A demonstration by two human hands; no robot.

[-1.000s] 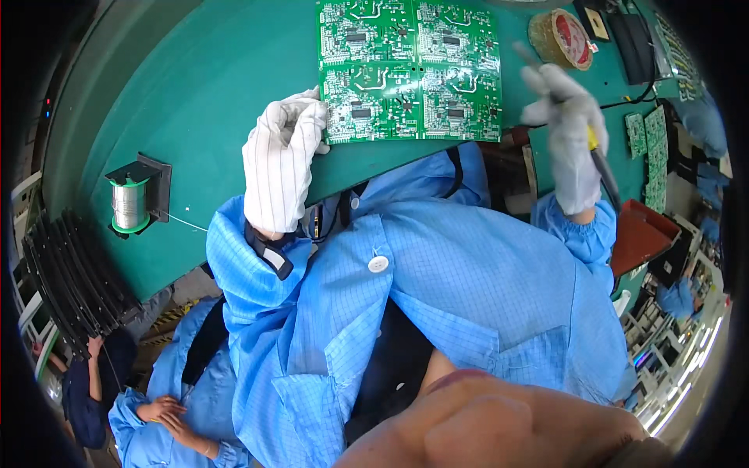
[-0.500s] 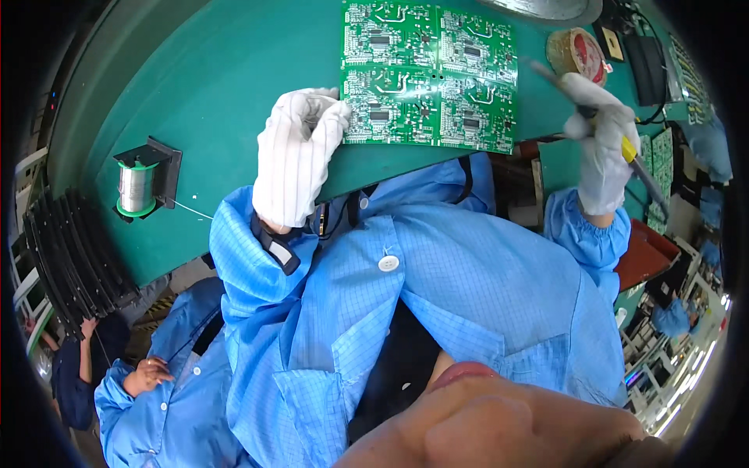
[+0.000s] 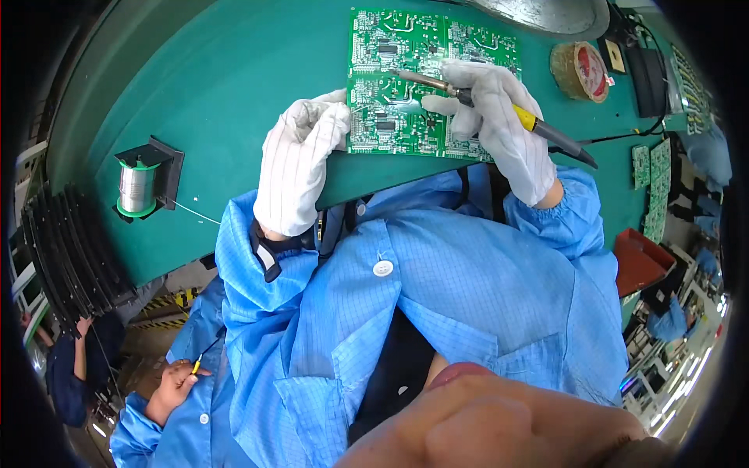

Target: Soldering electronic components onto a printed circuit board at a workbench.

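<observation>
In my gloved right hand (image 3: 499, 117) is a soldering iron (image 3: 527, 118) with a yellow band and dark handle. Its tip points left, over the green circuit board panel (image 3: 402, 136), which lies flat on the table; whether it touches cannot be told. At the panel's left edge is my left hand (image 3: 296, 160), in a striped white glove, thumb and fingers pinched together. What they hold, if anything, is hidden. From a solder wire spool (image 3: 137, 189) on a black stand, a thin wire runs toward my left sleeve.
A tape roll (image 3: 579, 70) and a metal dish (image 3: 546, 12) stand beyond the panel to the right. Black curved racks (image 3: 74, 257) are at far left. More boards (image 3: 658, 187) and a red bin (image 3: 642, 261) are at right. Another person's hand (image 3: 178, 384) holds a thin yellow-handled tool.
My right hand has brought the soldering iron leftward from beside the panel to over it. The panel has shifted slightly down and right. My left hand has stayed nearly in place.
</observation>
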